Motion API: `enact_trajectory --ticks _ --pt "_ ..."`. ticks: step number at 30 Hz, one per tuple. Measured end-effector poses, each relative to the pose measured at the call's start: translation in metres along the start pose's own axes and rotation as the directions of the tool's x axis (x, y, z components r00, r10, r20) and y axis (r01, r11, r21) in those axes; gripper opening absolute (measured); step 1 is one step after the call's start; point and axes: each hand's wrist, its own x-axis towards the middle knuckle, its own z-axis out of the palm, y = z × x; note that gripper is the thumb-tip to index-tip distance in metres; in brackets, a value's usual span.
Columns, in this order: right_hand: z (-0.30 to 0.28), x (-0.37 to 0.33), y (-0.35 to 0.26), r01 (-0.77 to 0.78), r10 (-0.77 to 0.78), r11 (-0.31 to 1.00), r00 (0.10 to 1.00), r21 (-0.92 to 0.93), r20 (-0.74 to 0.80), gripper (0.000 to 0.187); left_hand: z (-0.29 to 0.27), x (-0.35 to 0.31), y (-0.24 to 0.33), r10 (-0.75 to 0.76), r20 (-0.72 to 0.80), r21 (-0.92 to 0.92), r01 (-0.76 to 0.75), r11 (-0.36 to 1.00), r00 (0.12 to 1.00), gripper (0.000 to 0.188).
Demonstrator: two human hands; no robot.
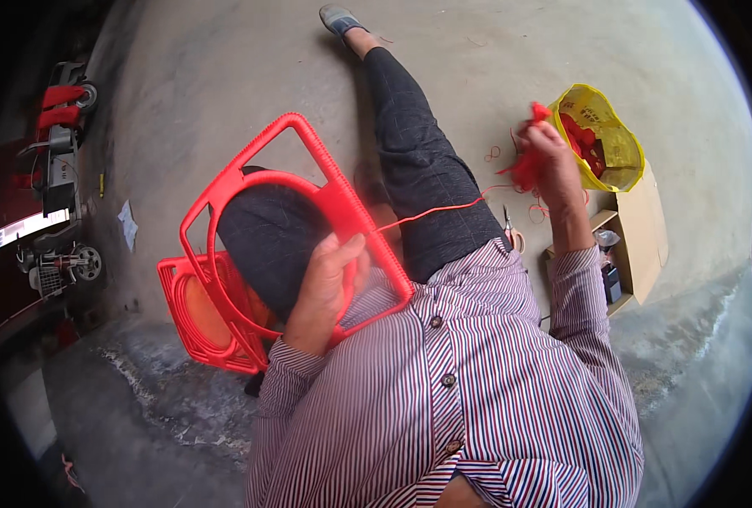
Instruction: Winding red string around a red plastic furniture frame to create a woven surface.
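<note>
Shirtfront (515,364) below; left grip (332,269) pinches frame's edge (386,264); right grip (549,154), apart, clutches red bundle (525,172).

- Vehicle, wheeled, red and grey (61,114): upper left.
- Vehicle, wheeled, with wire basket (47,281): left, below the former.
- Bright panel (20,234): left edge.
- Yellow object, small, narrow (101,184): left, on floor.
- White sheet, crumpled (128,225): left, on floor.
- Cardboard box (644,237), open: right; dark block (613,284) inside.
- Concrete floor (223,59): grey, stained lower left.
</note>
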Motion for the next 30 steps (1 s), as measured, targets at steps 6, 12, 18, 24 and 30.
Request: enact_trajectory --ticks 6,12,18,24,30 --pt "0.104 -0.041 -0.01 0.613 -0.405 0.431 0.787 -0.662 0.466 0.023 0.007 0.004 -0.006 0.2 -0.183 -0.158 -0.229 0.96 0.963 0.021" --pt "0.161 -0.082 0.015 0.922 -0.368 0.178 0.386 -0.343 0.846 0.042 0.003 0.005 -0.009 0.384 -0.15 -0.281 -0.412 0.867 0.911 0.021" --pt "0.133 -0.055 0.06 0.213 0.011 0.922 0.821 -0.323 0.57 0.02 0.01 -0.007 -0.01 0.356 -0.19 -0.089 -0.377 0.922 0.915 0.013" --pt "0.117 -0.043 0.077 -0.224 0.582 0.785 0.585 -0.577 0.565 0.016 -0.008 -0.01 -0.019 0.434 -0.014 -0.231 -0.425 0.875 0.901 0.014" --pt "0.12 -0.055 0.066 -0.553 0.621 0.721 0.247 -0.418 0.744 0.022 -0.015 -0.007 -0.031 0.777 0.127 0.622 -0.66 0.421 0.616 0.026"
